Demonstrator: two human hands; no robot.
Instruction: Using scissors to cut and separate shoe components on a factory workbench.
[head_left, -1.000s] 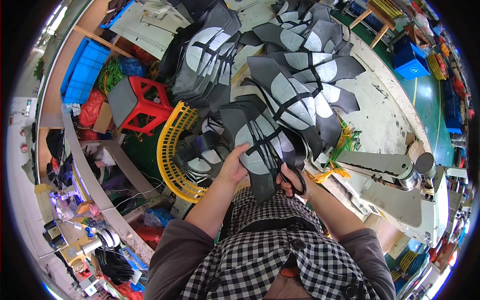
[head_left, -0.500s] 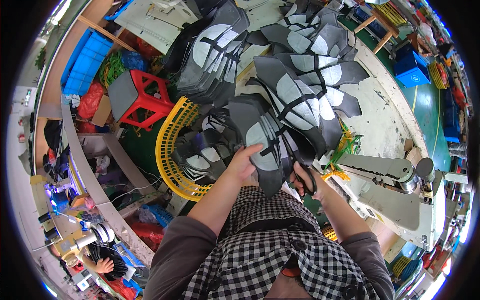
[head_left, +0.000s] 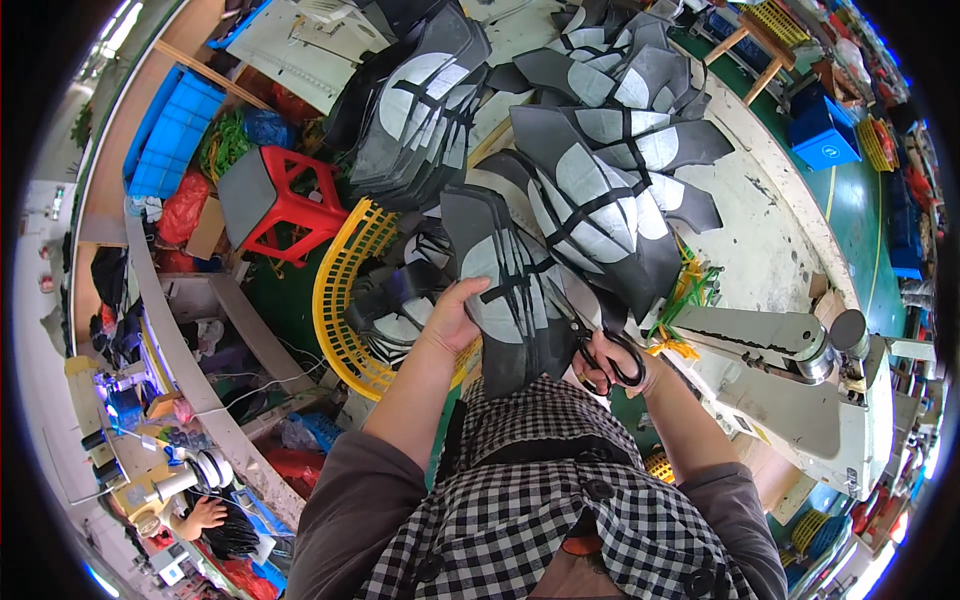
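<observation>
My left hand [head_left: 455,316] is closed on the left edge of a bundle of grey-and-white shaped fabric pieces [head_left: 489,262], with dark straps running across it. My right hand [head_left: 603,362] has its fingers through the handles of black scissors [head_left: 579,329]. The blades point up and away beside the bundle's right side; their tips are hard to make out against the dark material. Just beyond the scissors, another strapped batch of the same pieces [head_left: 592,205] lies at the table edge. Below and left of the bundle, a yellow basket [head_left: 331,325] holds more such pieces.
Several piles of like pieces [head_left: 425,105] cover the far part of the white table [head_left: 765,225]. A sewing machine [head_left: 750,335] stands at the right, with green and yellow strands near it. A red-and-grey stool [head_left: 262,200] is at the left. Another person's hand [head_left: 207,513] shows at lower left.
My left hand and the bundle have shifted left and slightly toward me. The scissors have turned, so their handle loops and pivot show more plainly beside the bundle.
</observation>
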